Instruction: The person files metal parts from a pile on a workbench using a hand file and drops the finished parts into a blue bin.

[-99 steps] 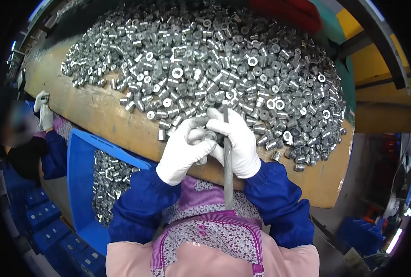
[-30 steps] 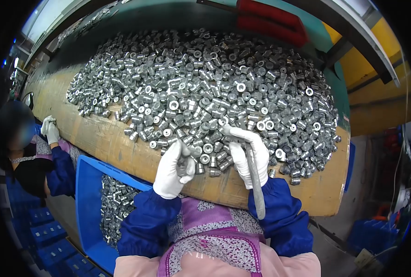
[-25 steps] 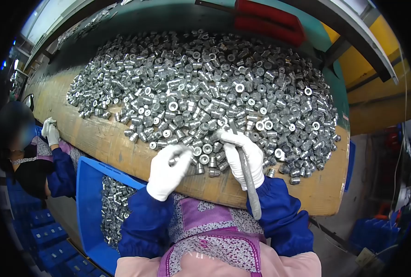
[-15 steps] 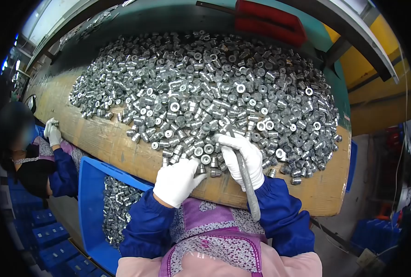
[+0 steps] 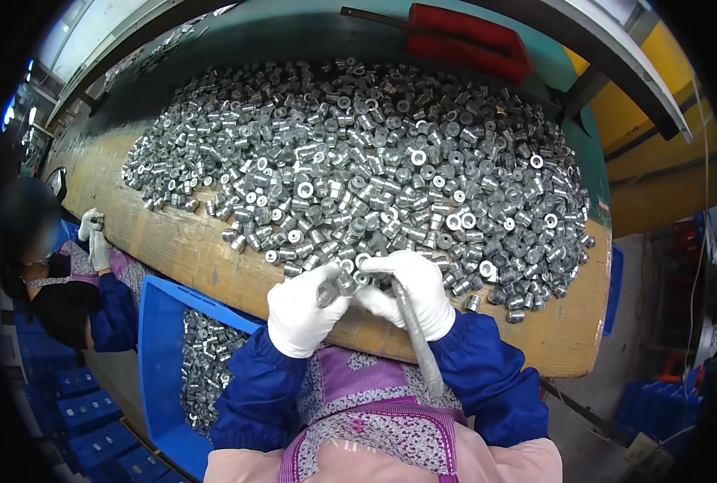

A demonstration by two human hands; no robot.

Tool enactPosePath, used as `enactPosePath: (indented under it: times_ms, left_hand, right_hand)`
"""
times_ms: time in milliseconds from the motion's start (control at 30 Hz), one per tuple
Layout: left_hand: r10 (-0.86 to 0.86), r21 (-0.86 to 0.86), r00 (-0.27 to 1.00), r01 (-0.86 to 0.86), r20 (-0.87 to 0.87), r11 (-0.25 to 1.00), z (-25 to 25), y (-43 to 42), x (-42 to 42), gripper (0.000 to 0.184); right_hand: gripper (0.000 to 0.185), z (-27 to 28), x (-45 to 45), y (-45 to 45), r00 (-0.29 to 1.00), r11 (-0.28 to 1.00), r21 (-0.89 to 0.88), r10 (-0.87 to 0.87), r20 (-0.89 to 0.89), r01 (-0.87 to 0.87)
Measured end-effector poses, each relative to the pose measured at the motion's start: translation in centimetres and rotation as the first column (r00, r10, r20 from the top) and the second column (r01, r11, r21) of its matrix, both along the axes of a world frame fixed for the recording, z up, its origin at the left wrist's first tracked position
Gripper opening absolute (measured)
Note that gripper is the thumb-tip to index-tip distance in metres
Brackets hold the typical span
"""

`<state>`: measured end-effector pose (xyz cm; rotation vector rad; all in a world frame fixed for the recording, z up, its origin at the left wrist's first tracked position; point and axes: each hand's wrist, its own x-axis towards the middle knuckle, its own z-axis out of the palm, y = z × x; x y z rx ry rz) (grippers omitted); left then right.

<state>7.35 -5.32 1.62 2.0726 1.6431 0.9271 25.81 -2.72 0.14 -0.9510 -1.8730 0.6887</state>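
A broad heap of small silver cylindrical metal parts (image 5: 358,161), many with a round hole through the end, covers the table. At the heap's near edge my white-gloved left hand (image 5: 303,312) is closed on a metal part (image 5: 344,283) held between thumb and fingers. Close beside it, my gloved right hand (image 5: 419,291) is wrapped round a long tool with a grey handle (image 5: 419,342). The handle slants down toward my body; the working end is hidden among the fingers and parts. My right fingertips are near or touching the part in my left hand.
To the left, below the table edge, a blue bin (image 5: 161,378) holds more metal parts (image 5: 201,362). A co-worker with gloved hands (image 5: 94,233) sits at the far left. A red tray (image 5: 467,44) lies at the back, under a metal frame beam (image 5: 616,64).
My right hand has drawn back from the heap, toward my left hand, with the tool. My left hand has turned and now holds a metal part up between its fingers.
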Motion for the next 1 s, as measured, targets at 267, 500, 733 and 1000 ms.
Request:
enactPosePath:
  times_ms: [267,500,733,1000]
  left_hand:
    - [-0.166,0.09,0.983,0.16,0.072,0.983,-0.9,-0.3,0.1,0.049]
    - [0.365,-0.615,0.543,0.402,0.757,0.679,0.6,0.1,-0.5,0.043]
    - [0.326,-0.59,0.55,0.415,0.769,0.693,-0.1,-1.0,0.2,0.039]
    - [-0.076,-0.295,0.839,0.272,0.539,0.916,0.7,-0.8,0.5,0.032]
  right_hand:
    - [0.041,-1.5,-0.8,-0.7,0.987,0.983,-0.146,0.088,-0.136,-0.108]
    - [0.043,-0.8,-0.1,0.5,0.999,0.987,0.163,0.002,-0.038,0.004]
    - [0.042,-1.1,-0.4,0.3,0.996,0.979,0.182,0.09,0.016,-0.092]
    - [0.047,-1.5,-0.1,0.2,0.986,0.975,0.148,0.165,0.023,-0.166]
